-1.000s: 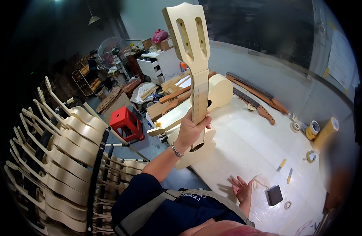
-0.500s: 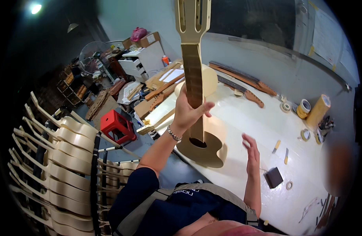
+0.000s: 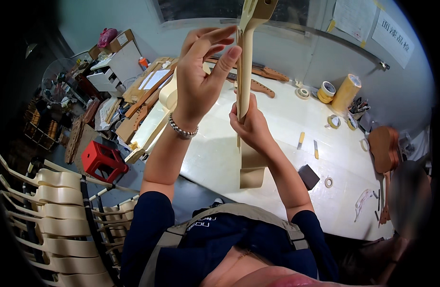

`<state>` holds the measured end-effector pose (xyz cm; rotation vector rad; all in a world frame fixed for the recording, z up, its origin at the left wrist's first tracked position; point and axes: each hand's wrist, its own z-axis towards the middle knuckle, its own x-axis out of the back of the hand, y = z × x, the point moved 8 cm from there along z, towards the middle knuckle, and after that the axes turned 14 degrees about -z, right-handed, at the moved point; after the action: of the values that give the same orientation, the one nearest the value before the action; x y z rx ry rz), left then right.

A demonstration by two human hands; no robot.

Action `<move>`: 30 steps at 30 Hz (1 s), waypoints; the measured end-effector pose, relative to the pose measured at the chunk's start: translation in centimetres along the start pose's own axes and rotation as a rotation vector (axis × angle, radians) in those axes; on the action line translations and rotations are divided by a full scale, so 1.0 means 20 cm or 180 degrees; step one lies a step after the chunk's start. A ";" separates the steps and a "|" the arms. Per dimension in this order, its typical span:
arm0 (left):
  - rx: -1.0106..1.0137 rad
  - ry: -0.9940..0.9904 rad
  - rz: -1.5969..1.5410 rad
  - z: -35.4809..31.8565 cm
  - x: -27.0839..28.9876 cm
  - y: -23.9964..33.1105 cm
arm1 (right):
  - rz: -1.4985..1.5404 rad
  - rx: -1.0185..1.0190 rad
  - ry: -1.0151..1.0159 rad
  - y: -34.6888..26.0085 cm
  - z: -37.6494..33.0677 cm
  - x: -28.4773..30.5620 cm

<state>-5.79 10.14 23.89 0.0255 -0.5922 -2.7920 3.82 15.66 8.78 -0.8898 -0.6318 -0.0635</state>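
Workbench: a long white table (image 3: 296, 119) is being seen below the raised hands, running from the lower right toward the far wall
Rack: rows of pale unfinished instrument bodies (image 3: 52, 210) are being stored on edge at the lower left, well apart from the hands
Instrument: an unfinished pale wooden guitar-like instrument (image 3: 245, 81) is being held upright and edge-on above the table, its headstock reaching to the top edge of the view and its body end hanging below the grip, near the person's chest
Position to grip: the neck is being clasped partway along its length, so that the headstock stands well above the right hand and the body end lies just beneath it
Right hand: the right hand (image 3: 251, 125) is being closed around the neck, with the fingers wrapped about the wood
Left hand: the left hand (image 3: 198, 79) is being held open just beside the neck, fingers spread, with one fingertip (image 3: 235, 50) seeming to touch the edge of the neck; nothing is being gripped by it
Stool: a red plastic stool (image 3: 104, 160) is being seen on the floor to the left of the table
Spare necks: darker wooden necks (image 3: 258, 87) are lying on the far part of the table, behind the hands
Tape: rolls of masking tape (image 3: 327, 91) are sitting near the far right edge of the table
Block: a small dark sanding block (image 3: 309, 176) is lying on the table just right of the right forearm
Bracelet: a beaded metal bracelet (image 3: 182, 130) is being worn on the left wrist
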 end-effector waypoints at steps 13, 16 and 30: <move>0.0172 0.0203 -0.0013 0.12 0.14 -0.02 | -0.0321 -0.0216 -0.0310 -0.04 0.05 -0.09; -0.0658 0.0379 0.0677 0.08 0.13 0.04 | -0.0251 -0.0202 -0.0337 -0.04 0.05 -0.10; 0.0283 0.0086 -0.0898 -0.83 0.31 0.32 | 0.0345 -0.0308 0.0695 0.54 0.39 0.17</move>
<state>-8.69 -3.81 11.57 0.1782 -0.7592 -3.0270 6.13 29.09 6.70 -0.9938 -0.3789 -0.0931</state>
